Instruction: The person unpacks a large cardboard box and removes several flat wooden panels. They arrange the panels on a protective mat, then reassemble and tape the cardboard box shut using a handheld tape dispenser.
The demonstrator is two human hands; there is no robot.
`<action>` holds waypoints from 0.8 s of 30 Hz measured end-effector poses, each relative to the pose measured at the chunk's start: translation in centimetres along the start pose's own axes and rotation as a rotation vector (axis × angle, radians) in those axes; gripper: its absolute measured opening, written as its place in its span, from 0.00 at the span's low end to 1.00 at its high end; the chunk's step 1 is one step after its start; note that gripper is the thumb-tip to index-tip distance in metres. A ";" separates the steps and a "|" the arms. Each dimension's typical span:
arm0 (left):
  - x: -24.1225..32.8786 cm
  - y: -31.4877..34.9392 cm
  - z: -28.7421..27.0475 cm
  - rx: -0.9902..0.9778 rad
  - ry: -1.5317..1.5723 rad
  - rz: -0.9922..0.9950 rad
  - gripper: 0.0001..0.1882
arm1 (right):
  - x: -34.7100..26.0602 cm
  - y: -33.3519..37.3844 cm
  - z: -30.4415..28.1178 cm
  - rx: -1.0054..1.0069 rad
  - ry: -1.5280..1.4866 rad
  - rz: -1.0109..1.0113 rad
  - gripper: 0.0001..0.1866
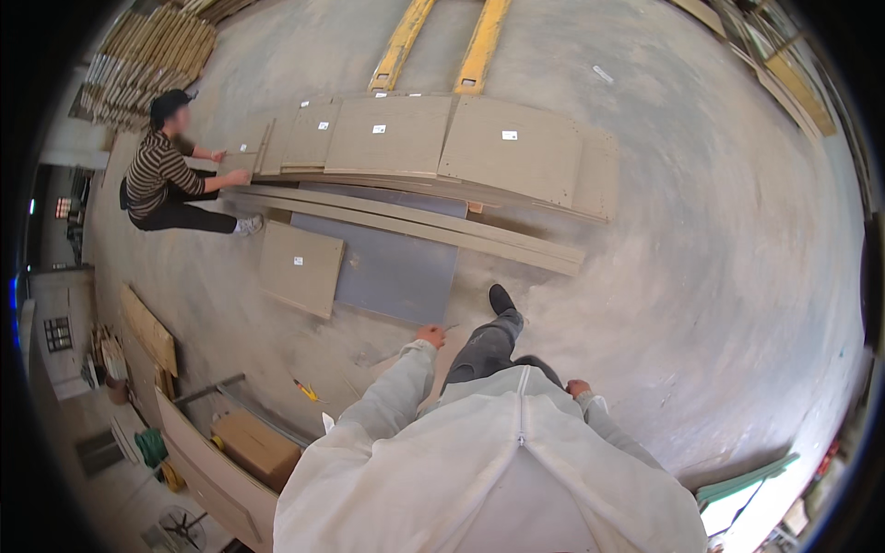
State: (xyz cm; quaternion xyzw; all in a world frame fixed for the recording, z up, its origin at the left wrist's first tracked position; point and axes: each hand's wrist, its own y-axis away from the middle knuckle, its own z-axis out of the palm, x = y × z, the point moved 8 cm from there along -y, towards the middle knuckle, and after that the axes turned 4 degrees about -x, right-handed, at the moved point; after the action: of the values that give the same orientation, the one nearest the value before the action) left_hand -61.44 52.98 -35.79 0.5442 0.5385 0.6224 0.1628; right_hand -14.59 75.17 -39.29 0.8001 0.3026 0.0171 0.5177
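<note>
Concrete floor (664,276) carries the work throughout this workshop area. Nearest to us, the left hand (430,335) is closed around what appears to be a thin strip (451,327), its dark tip projecting past the fingers; we cannot identify it further. Our right hand (578,387) hangs beside the jacket, fingers curled; we cannot tell whether it holds anything. We judge the strip light, easily managed between thumb and fingers.

To the left, a yellow tool (309,392) lies on the floor. Ahead of the left hand we record a grey sheet (406,276), flat, with a square board (300,276) overlapping its left side. We judge the board stiff and fairly heavy, with corners liable to chip; two opposite edges offer the soundest hold. Just beyond, two long narrow boards (415,228) lie across the sheet; we would expect them to flex, and advise support near both ends.

Farther off stands a low row of stacked boards (387,155), with a crouching co-worker (166,175) reaching to its left end. Beyond it are two yellow forks (483,46).
</note>
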 end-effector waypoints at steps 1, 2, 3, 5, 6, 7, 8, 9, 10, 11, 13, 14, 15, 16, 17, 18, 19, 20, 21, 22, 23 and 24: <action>3.8 0.2 2.3 0.028 0.099 0.075 0.12 | 0.6 -1.5 -3.2 0.033 -0.417 0.043 0.12; 7.5 1.1 4.6 0.009 0.119 0.169 0.13 | 1.7 -2.8 -6.2 0.081 -0.801 0.139 0.13; 10.9 2.2 6.3 -0.031 0.133 0.247 0.14 | 3.0 -3.8 -8.2 0.167 -1.187 0.382 0.15; 16.0 4.7 8.7 -0.078 -0.025 0.359 0.15 | 2.4 -7.5 -16.2 0.220 -1.076 0.277 0.19; 16.8 5.5 9.7 -0.109 -0.072 0.323 0.15 | 1.7 -9.2 -19.3 0.209 -1.165 0.210 0.18; 17.6 5.7 10.2 -0.134 -0.080 0.320 0.16 | 1.7 -10.9 -22.2 0.226 -1.222 0.242 0.18; 17.2 5.9 10.2 -0.139 -0.019 0.280 0.17 | 0.7 -12.7 -24.4 0.203 -1.177 0.208 0.18; 16.0 5.8 9.8 -0.133 -0.007 0.226 0.17 | 0.2 -14.8 -26.8 0.187 -1.131 0.191 0.18; 14.8 5.5 8.9 -0.041 0.044 0.206 0.17 | -0.2 -17.5 -29.0 0.184 -1.063 0.203 0.19; 11.9 5.2 8.1 -0.008 0.207 0.063 0.16 | -0.7 -20.1 -30.1 0.163 -1.080 0.196 0.19; 6.0 5.9 6.0 0.199 0.397 -0.136 0.14 | -2.0 -25.4 -31.0 0.068 -0.972 0.132 0.19; 2.5 7.1 5.5 0.328 0.582 -0.299 0.13 | -1.9 -28.8 -31.9 0.053 -0.881 0.177 0.19; -0.1 8.7 5.5 0.429 0.616 -0.372 0.12 | -2.5 -31.5 -32.4 0.031 -0.822 0.062 0.18; -2.7 10.8 5.9 0.523 0.630 -0.526 0.12 | -2.3 -33.9 -32.8 0.029 -0.733 0.031 0.18; -4.0 12.0 7.0 0.490 0.583 -0.595 0.12 | -1.7 -36.4 -33.3 0.037 -0.651 0.086 0.18; -4.9 12.9 8.4 0.438 0.525 -0.693 0.12 | -2.1 -39.1 -34.7 0.092 -0.589 -0.027 0.18; -4.9 12.9 9.9 0.398 0.512 -0.677 0.12 | -1.6 -41.0 -35.7 0.139 -0.521 -0.050 0.19; -4.6 13.1 11.8 0.342 0.487 -0.695 0.12 | -0.6 -42.7 -36.5 0.179 -0.449 -0.018 0.20; -3.9 12.5 13.6 0.281 0.448 -0.725 0.12 | -0.4 -44.2 -37.9 0.248 -0.426 -0.086 0.22; -2.4 11.3 15.0 0.289 0.466 -0.667 0.11 | 0.4 -45.5 -39.1 0.307 -0.397 -0.096 0.24; -0.8 9.9 16.7 0.280 0.475 -0.665 0.11 | 1.7 -46.8 -40.2 0.349 -0.360 -0.035 0.26; 2.9 7.7 17.0 0.259 0.098 -0.454 0.12 | 2.7 -48.3 -41.1 0.309 -0.407 -0.007 0.30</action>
State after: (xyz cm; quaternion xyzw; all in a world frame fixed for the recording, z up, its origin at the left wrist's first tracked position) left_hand -45.04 60.80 -30.80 0.3950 0.7290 0.5217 0.2009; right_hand -48.88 123.75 -61.49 0.8556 0.1939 -0.1926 0.4395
